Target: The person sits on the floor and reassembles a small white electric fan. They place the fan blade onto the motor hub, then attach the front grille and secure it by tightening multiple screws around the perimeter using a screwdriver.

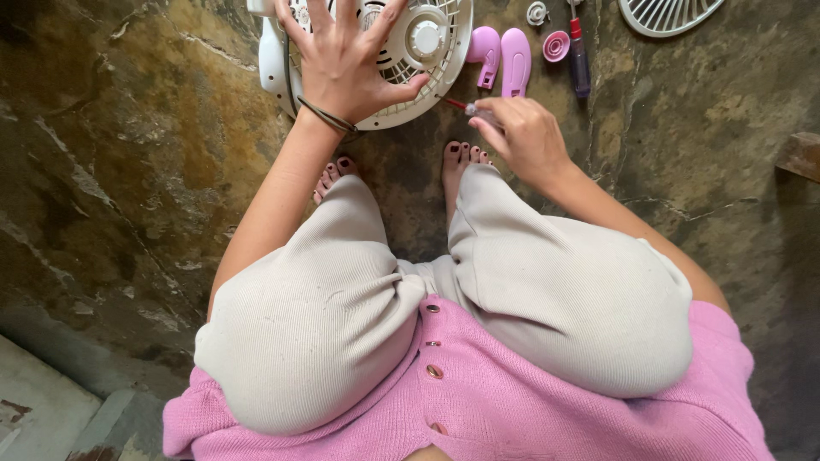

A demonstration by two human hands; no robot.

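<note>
My left hand (pixel 346 55) lies spread flat on a white fan grille (pixel 427 51) that rests on the stone floor at the top of the view. My right hand (pixel 523 135) is closed around a small screwdriver (pixel 465 107) with a red shaft and clear handle; its tip points at the grille's lower right rim. I am squatting, with my knees in beige trousers and bare toes just below both hands.
Two pink fan blades (pixel 504 58) lie right of the grille, with a pink round cap (pixel 556 45), a small white ring (pixel 536 12) and a red and purple screwdriver (pixel 579 55). A second white grille (pixel 666 15) sits top right. A wooden block (pixel 801 154) is at the right edge.
</note>
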